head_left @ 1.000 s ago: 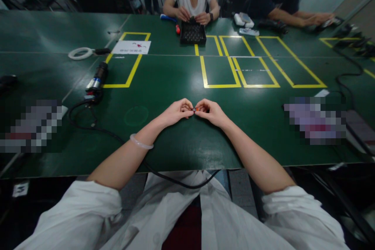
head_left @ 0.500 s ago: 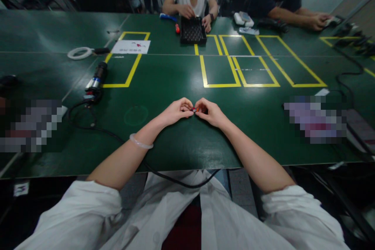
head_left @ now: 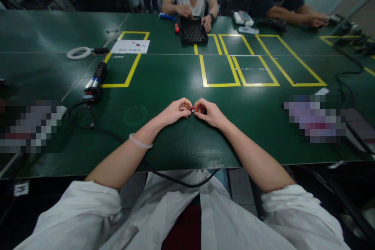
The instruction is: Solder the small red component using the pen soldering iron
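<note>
My left hand [head_left: 175, 111] and my right hand [head_left: 210, 112] meet fingertip to fingertip just above the green table [head_left: 164, 86], near its front middle. Both are closed in a pinch on one small red and dark part [head_left: 193, 109] held between them. The part is too small to name. A pale bangle [head_left: 140, 141] sits on my left wrist.
A cylindrical black and silver tool [head_left: 95, 79] with a black cable [head_left: 96, 128] lies to the left. Yellow tape boxes [head_left: 222, 71] mark the table. A white ring [head_left: 78, 52] and a paper sheet [head_left: 130, 46] lie far left. Across the table, two people work beside a black tray [head_left: 193, 31].
My hands stay pinched on the small part, with only slight finger shifts. The person opposite has moved their hands apart, to the tray's edges.
</note>
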Tool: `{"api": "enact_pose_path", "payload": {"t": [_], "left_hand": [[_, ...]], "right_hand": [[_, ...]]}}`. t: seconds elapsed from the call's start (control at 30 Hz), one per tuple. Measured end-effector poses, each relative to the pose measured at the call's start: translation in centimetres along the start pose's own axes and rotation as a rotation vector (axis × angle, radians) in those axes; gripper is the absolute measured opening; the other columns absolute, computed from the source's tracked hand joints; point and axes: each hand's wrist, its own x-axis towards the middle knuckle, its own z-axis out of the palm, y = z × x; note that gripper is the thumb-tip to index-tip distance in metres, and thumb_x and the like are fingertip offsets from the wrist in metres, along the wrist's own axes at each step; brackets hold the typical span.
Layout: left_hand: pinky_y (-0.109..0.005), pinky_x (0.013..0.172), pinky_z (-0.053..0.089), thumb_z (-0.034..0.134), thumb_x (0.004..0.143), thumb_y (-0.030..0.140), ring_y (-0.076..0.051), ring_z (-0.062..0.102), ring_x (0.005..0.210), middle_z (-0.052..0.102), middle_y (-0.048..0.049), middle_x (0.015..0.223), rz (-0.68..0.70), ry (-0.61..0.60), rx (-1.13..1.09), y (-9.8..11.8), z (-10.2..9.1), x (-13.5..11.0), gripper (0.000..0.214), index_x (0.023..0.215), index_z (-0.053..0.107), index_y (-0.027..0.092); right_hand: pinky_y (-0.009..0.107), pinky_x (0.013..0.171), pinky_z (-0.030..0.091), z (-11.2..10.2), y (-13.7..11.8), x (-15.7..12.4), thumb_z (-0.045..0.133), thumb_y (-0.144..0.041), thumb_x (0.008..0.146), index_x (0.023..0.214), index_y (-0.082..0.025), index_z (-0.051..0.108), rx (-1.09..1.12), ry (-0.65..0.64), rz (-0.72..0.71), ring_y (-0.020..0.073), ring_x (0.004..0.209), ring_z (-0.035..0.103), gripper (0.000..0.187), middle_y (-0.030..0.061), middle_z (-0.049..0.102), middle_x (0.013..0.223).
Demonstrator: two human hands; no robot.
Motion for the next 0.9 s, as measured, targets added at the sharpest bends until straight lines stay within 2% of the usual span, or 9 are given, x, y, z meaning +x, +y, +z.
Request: {"api": "enact_pose_path", "payload": {"t": [0.37, 0.77, 0.9], "left_hand": [[-0.023, 0.067, 0.043, 0.066, 0.066, 0.014, -0.010, 0.058, 0.070, 0.060, 0.0006, 0.076, -0.005, 0.005, 0.041, -0.27, -0.06, 0.14, 0.029, 0.093, 0.055, 0.013], [-0.025, 0.068, 0.047, 0.072, 0.073, 0.022, -0.010, 0.058, 0.071, 0.060, -0.0011, 0.082, 0.001, -0.022, 0.055, -0.34, -0.34, 0.09, 0.030, 0.098, 0.055, 0.014], [-0.027, 0.073, 0.050, 0.073, 0.076, 0.029, -0.013, 0.061, 0.079, 0.062, -0.0040, 0.091, 0.000, -0.024, 0.044, -0.20, -0.32, -0.05, 0.037, 0.105, 0.056, 0.014]], "right_hand": [[0.027, 0.068, 0.044, 0.22, 0.12, -0.03, 0.064, -0.023, 0.084, 0.095, -0.019, 0.057, -0.014, -0.026, 0.019, 0.0128, 0.068, 0.055, 0.014, -0.0015, 0.060, 0.078], [0.026, 0.067, 0.045, 0.08, 0.27, -0.06, 0.065, -0.024, 0.084, 0.096, -0.019, 0.058, -0.001, -0.014, 0.046, 0.0126, 0.068, 0.057, 0.015, -0.0011, 0.063, 0.079], [0.026, 0.066, 0.045, 0.00, 0.52, -0.02, 0.065, -0.027, 0.085, 0.098, -0.019, 0.059, 0.044, 0.010, 0.058, 0.0119, 0.067, 0.055, 0.016, -0.0008, 0.063, 0.079]]}}
